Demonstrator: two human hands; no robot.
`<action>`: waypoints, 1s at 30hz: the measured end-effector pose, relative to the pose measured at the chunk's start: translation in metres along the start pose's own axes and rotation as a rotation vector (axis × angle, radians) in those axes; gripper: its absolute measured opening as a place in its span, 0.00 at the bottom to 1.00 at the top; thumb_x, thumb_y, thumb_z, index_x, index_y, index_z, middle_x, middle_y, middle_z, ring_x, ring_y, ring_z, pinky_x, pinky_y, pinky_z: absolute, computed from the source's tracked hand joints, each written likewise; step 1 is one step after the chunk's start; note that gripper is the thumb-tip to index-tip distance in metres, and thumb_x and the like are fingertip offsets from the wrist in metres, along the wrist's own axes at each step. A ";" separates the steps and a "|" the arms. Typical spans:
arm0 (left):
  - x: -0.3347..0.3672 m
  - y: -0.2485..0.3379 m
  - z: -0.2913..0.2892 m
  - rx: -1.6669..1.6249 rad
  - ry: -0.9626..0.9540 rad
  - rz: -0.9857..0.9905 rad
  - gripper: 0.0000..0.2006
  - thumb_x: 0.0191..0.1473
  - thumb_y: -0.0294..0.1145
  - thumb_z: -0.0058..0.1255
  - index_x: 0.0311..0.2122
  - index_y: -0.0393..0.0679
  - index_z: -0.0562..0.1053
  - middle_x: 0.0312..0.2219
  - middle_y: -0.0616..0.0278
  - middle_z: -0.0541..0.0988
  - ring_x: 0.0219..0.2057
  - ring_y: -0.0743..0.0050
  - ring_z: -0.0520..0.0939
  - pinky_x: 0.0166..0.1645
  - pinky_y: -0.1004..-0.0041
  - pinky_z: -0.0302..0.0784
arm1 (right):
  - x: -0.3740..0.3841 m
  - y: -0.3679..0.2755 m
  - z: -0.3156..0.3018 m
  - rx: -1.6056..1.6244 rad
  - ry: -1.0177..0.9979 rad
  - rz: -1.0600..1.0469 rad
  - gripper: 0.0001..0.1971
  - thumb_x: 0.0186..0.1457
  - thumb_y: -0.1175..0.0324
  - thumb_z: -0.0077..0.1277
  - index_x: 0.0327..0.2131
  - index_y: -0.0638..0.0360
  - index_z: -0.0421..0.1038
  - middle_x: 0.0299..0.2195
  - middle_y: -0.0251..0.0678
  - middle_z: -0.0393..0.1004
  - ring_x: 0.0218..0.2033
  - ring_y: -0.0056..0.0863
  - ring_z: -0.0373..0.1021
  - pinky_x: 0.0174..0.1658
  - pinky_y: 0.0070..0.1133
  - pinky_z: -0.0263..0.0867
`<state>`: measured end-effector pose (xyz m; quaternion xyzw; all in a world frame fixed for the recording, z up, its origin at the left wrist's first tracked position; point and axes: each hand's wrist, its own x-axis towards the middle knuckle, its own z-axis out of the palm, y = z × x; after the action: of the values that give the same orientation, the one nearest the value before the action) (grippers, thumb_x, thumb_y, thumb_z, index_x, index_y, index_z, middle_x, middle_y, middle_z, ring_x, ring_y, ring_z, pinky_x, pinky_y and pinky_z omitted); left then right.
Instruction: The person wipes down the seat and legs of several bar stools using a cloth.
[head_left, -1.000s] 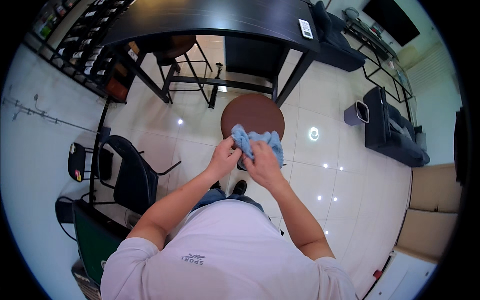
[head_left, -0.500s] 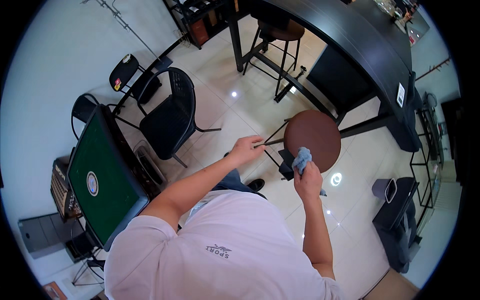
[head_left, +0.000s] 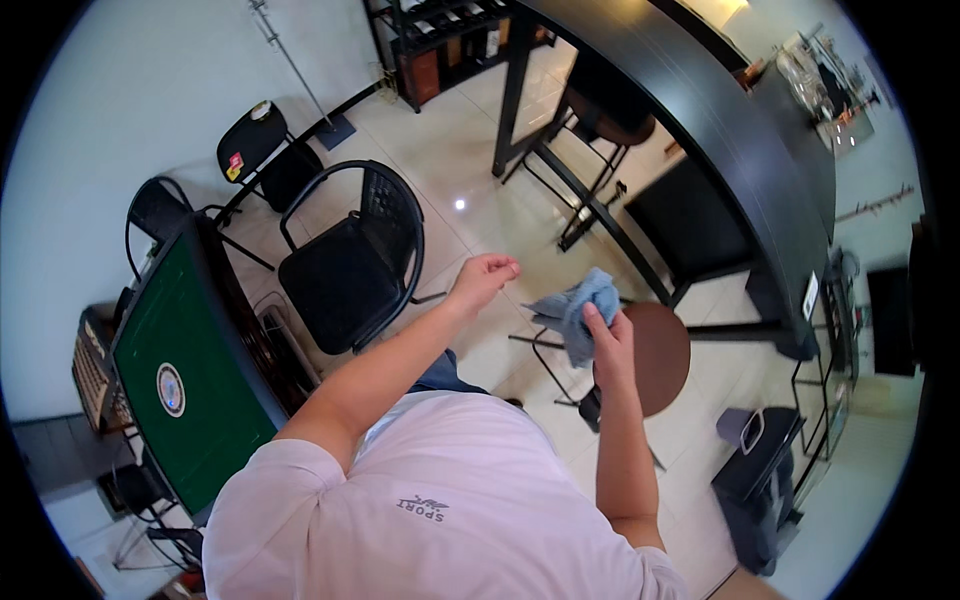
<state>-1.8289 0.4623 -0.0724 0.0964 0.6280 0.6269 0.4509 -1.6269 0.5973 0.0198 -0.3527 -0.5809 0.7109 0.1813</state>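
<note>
A crumpled blue-grey cloth (head_left: 583, 310) is gripped by my right hand (head_left: 612, 345), its loose ends spreading out to the left. Under and to the right of that hand is a stool (head_left: 658, 362) with a round brown seat and thin dark legs; the cloth is held up, off the seat's left side. My left hand (head_left: 487, 280) is in the air left of the cloth and apart from it, with fingers curled together and nothing visible in them.
A black armchair (head_left: 330, 285) stands to the left, beside a green-topped table (head_left: 190, 380). A tall dark table (head_left: 690, 110) runs along the far right, with another stool (head_left: 610, 120) under it. At right, a grey bin (head_left: 738, 428) stands by a dark seat.
My right hand has lifted the cloth off the stool seat, and the cloth has opened out. The left hand's fingers have drawn together. The view has shifted.
</note>
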 end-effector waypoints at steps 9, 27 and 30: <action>0.027 0.046 -0.138 -0.218 0.383 0.072 0.13 0.61 0.31 0.52 0.46 0.34 0.78 0.39 0.60 0.82 0.39 0.78 0.79 0.45 0.78 0.73 | 0.167 0.022 0.221 0.271 -0.325 0.336 0.16 0.60 0.66 0.57 0.48 0.64 0.71 0.42 0.35 0.78 0.42 0.26 0.75 0.47 0.25 0.70; 0.023 -0.188 -0.209 -1.217 1.184 -0.898 0.30 0.43 0.48 0.71 0.45 0.39 0.73 0.43 0.48 0.72 0.42 0.51 0.75 0.47 0.49 0.77 | 0.410 0.227 0.389 -0.464 -0.670 0.298 0.22 0.43 0.76 0.66 0.45 0.64 0.73 0.40 0.39 0.79 0.38 0.33 0.76 0.46 0.29 0.72; 0.039 -0.247 -0.210 -1.402 1.280 -0.745 0.23 0.44 0.36 0.69 0.44 0.39 0.73 0.40 0.48 0.74 0.39 0.51 0.77 0.42 0.54 0.78 | 0.401 0.222 0.401 -0.365 -0.736 0.669 0.17 0.44 0.83 0.57 0.42 0.64 0.75 0.38 0.38 0.80 0.38 0.36 0.77 0.45 0.33 0.73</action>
<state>-1.8854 0.2937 -0.3456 -0.7443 0.2327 0.6072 0.1519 -2.1532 0.5275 -0.2773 -0.2719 -0.5761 0.6939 -0.3357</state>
